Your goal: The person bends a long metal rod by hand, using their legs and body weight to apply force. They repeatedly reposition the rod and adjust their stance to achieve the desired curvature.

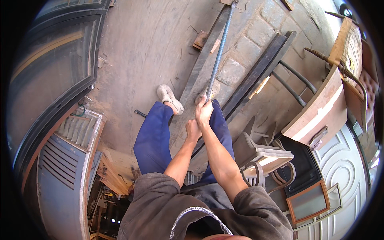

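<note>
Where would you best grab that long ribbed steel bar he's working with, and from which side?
Probably at its near end, coming from below along its length, just where the right hand and left hand wrap the ribbed steel bar one behind the other. It is thin, straight and ridged, so closed fists likely hold without slipping.

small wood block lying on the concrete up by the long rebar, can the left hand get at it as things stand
Probably not. The left hand is wrapped around the ribbed steel bar just below the right hand, and the small wood block lies far off on the ground, past both feet.
</note>
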The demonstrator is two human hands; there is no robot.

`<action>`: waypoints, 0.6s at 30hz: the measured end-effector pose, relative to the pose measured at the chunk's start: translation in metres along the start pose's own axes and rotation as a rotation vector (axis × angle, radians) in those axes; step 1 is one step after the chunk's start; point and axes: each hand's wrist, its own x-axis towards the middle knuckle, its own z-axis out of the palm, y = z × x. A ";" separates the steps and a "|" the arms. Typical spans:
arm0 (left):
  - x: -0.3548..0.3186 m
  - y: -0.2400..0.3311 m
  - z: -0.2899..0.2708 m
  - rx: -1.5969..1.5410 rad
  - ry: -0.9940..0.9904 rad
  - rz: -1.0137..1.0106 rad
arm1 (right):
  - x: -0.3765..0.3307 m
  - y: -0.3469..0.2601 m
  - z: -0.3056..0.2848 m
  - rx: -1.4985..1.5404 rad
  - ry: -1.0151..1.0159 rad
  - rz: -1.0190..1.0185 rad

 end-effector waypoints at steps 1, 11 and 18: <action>0.006 -0.003 0.000 -0.015 0.001 -0.013 | -0.002 -0.004 0.002 -0.007 0.006 -0.003; 0.054 -0.079 0.038 -0.126 0.011 0.104 | 0.034 0.047 0.068 -0.022 0.099 -0.025; 0.099 -0.136 0.078 -0.235 0.041 0.219 | 0.070 0.088 0.118 -0.052 0.227 -0.139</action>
